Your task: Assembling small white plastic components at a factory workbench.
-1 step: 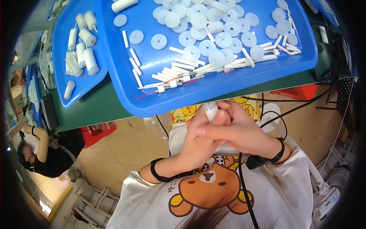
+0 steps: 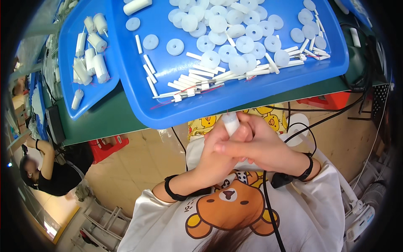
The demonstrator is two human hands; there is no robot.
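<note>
A white cylinder with a translucent end [image 2: 230, 122] sticks up between my clasped hands, just below the near edge of the large blue tray [image 2: 161, 119]. A thin red thread or wire shows at its tip. My left hand [image 2: 216, 149] is wrapped round the cylinder from the left. From the right, my right hand [image 2: 262, 143] closes over it, its thumb lying across my left hand. The cylinder's lower part is hidden by the fingers. In the tray lie many translucent discs with centre holes [image 2: 218, 24] and a row of short white tubes [image 2: 184, 82], some with metal pins and red wires.
At the left, a smaller blue tray [image 2: 90, 90] holds several white cylinders [image 2: 100, 67]. Both trays stand on a green table [image 2: 96, 130]. Black cables [image 2: 327, 122] hang at the right. A red stool [image 2: 108, 147] is under the table; another person [image 2: 56, 176] sits at far left.
My hands and the cylinder have shifted slightly to the left. The red tip of the cylinder now shows more clearly. The trays' contents look the same.
</note>
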